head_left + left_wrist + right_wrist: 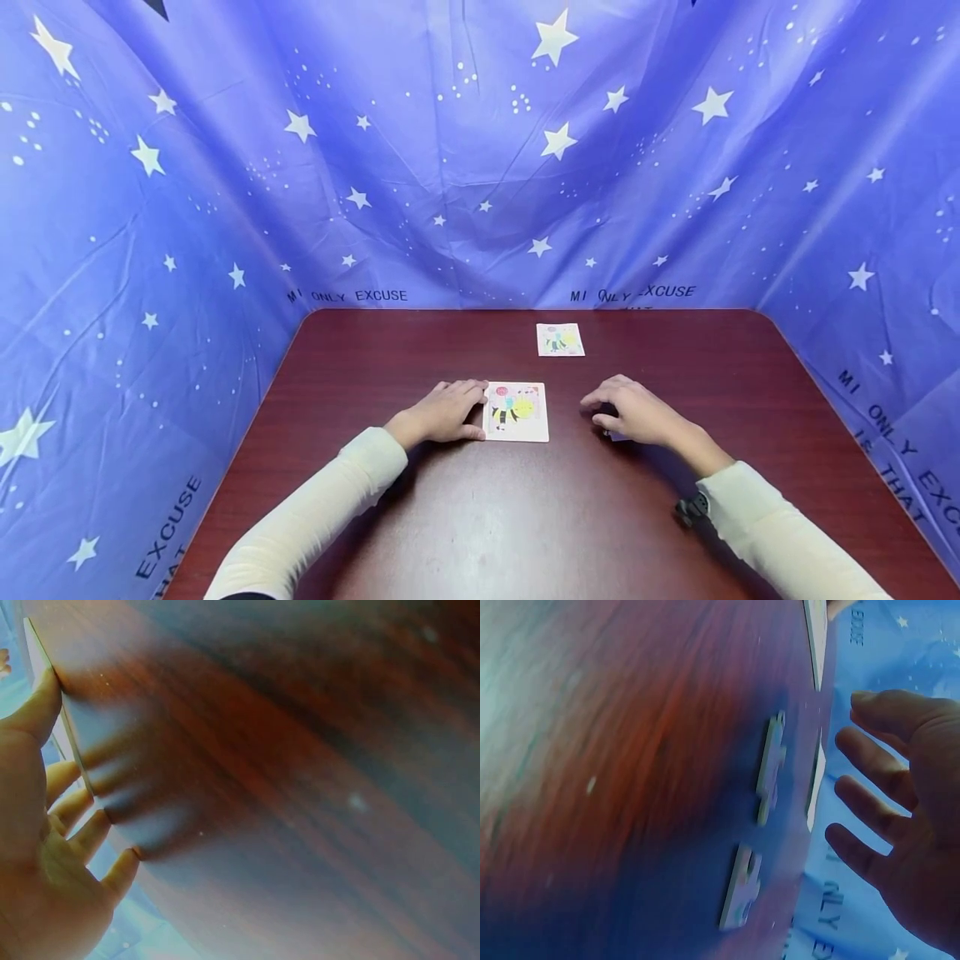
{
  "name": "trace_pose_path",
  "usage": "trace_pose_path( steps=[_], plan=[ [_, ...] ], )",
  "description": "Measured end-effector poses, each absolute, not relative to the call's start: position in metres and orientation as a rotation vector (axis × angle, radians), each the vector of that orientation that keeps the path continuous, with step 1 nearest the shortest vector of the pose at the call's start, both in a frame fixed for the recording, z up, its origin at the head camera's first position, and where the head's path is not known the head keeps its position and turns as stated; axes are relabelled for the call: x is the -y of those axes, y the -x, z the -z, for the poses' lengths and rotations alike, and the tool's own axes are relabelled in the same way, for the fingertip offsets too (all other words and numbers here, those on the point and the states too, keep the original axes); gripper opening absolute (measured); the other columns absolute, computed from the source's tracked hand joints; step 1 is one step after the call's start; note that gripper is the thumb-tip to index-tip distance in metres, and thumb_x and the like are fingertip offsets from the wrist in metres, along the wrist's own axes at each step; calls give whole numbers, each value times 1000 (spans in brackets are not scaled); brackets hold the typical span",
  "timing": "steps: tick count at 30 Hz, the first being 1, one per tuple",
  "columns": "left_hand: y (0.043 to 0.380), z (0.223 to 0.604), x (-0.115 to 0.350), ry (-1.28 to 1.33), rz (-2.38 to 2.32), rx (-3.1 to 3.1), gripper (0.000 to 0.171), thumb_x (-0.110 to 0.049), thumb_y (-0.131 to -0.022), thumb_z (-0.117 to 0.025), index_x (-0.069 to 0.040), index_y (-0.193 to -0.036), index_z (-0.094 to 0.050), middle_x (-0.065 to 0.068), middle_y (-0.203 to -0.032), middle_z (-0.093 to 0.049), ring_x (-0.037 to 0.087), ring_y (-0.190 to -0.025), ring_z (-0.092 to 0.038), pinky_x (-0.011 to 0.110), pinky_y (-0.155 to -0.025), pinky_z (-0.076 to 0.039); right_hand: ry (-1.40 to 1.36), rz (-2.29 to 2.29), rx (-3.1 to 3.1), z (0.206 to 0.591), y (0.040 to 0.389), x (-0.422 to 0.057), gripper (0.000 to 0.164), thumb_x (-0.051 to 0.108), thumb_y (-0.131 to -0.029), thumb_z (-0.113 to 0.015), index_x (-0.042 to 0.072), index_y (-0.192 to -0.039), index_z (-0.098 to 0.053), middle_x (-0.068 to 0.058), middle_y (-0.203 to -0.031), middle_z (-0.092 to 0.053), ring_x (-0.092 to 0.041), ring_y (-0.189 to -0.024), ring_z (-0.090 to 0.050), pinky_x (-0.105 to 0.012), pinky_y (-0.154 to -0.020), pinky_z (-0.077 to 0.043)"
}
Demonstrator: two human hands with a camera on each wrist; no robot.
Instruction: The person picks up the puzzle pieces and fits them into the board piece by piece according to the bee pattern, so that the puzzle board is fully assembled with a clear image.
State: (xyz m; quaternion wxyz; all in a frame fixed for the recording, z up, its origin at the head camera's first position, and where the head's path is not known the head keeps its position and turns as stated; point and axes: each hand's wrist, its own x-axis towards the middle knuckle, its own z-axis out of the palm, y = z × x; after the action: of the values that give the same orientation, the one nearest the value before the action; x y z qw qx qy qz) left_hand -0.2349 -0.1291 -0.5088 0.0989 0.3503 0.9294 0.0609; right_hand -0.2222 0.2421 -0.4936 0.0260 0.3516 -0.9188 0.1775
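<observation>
A square jigsaw puzzle [517,412] with a bee picture lies flat on the table. My left hand [447,411] touches its left edge, thumb at the near corner and fingers spread toward the far corner. To the right of the puzzle, my right hand [636,412] is held over loose jigsaw pieces that it mostly hides in the head view. The right wrist view shows two of them, one jigsaw piece [770,769] and another jigsaw piece [742,889], lying on the table. The right fingers are loosely bent and hold nothing.
A smaller square picture card [560,340] with a similar bee lies farther back. The dark red wooden table [465,517] is enclosed on its far and side edges by a blue star-patterned cloth [450,167]. A dark band is at the right wrist.
</observation>
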Motion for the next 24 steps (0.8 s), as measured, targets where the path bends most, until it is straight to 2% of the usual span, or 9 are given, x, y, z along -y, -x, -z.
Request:
trace_pose_path(
  steps=[11,24],
  plan=[
    [235,513,128,-1040,-182,-2757,67,-58,-91,-66,-13,-141,-54,6,-161,-41,27,-146,-43,51,-112,-40,-1064,-549,2815,497,216,-271,25,8,-83,-78,14,-108,-78,7,-98,-74,-23,-102,-64,-46,-92,-51],
    [235,512,128,-1056,-189,-2760,65,-58,-91,-67,-14,-139,-55,6,-160,-42,27,-144,-44,51,-111,-41,-1104,-495,2792,507,208,-287,30,14,-80,-82,13,-109,-77,6,-97,-73,-19,-95,-63,-44,-85,-52]
  ],
)
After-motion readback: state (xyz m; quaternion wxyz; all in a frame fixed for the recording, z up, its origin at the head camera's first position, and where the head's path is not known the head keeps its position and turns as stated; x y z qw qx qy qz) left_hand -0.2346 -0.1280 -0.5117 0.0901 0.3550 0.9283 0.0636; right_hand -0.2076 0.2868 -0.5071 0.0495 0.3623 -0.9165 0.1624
